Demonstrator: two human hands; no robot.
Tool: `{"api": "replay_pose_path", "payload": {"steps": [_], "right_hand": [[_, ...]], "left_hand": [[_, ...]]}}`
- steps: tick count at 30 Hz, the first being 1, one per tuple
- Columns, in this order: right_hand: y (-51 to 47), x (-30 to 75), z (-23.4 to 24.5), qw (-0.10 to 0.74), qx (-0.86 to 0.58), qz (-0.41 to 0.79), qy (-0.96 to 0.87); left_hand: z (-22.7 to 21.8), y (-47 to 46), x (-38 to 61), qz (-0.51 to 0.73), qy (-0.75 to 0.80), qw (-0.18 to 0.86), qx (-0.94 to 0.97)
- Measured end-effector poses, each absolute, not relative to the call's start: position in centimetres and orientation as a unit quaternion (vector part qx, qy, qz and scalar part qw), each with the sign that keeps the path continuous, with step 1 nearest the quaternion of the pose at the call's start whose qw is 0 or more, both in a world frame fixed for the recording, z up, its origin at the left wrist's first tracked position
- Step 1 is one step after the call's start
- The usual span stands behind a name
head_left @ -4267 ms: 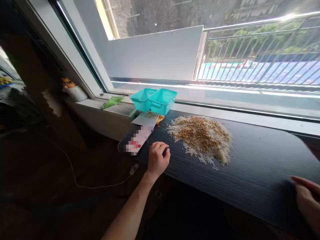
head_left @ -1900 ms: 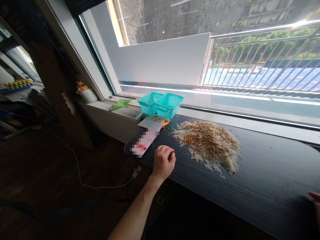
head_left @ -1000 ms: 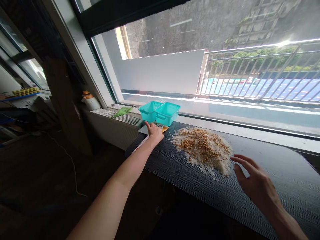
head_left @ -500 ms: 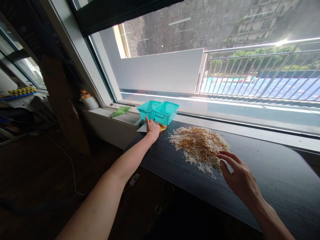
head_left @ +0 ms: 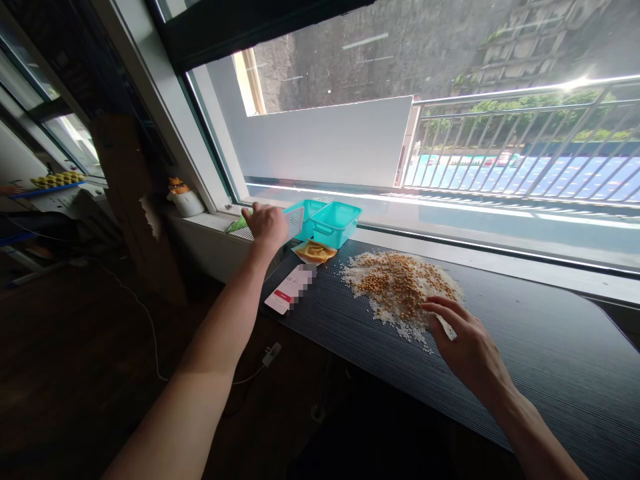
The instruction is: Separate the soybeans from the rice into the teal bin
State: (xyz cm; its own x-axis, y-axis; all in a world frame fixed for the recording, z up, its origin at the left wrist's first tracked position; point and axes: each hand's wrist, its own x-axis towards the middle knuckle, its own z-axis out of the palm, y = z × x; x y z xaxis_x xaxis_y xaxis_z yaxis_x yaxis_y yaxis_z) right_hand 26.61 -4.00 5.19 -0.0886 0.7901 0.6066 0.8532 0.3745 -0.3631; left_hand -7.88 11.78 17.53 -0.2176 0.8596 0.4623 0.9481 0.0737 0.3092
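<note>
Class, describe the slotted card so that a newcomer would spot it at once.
Below the big window is a dark table, two turquoise tubs near its far left. Before the left tub, the left hand holds the pale card: flat and slotted, unlike those tubs.

Phone [head_left: 285,295], pale pink scrn w/ red bar, part blurred, flat at approx 7 o'clock nr ctr; yel-orange pkt [head_left: 317,252] near it at its 1 o'clock. At 9 o'clock: wht pot [head_left: 188,204] w/ orange fig. [head_left: 177,186], grn cloth [head_left: 237,225] (part hidden) at pot's 4 o'clock, brn cardboard [head_left: 131,213] farther out, then yel items [head_left: 57,180] on blue tray [head_left: 45,189]. Wht panel [head_left: 325,145] at 12 & metal railing [head_left: 565,145] at 2, both outside; wht plug block [head_left: 271,355] low at 7.
</note>
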Motion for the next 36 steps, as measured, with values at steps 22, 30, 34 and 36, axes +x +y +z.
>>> {"api": "replay_pose_path", "payload": {"steps": [22,30,34,36], "right_hand": [[0.9,28.1,11.1,0.486,-0.552,0.375,-0.565],[0.0,28.2,9.8,0.543,-0.575,0.335,-0.512],[1.0,27.8,9.5,0.526,-0.576,0.344,-0.523],[1.8,27.6,9.2,0.521,-0.578,0.345,-0.524]], "left_hand": [[10.3,11.3,5.5,-0.333,-0.392,-0.343,-0.786],[13.5,19.1,-4.4,-0.275,-0.615,-0.1,-0.732],[12.5,21.7,-8.0,-0.196,-0.658,-0.032,-0.726],[11.8,22.6,-8.7,-0.157,-0.665,-0.019,-0.73]]}}
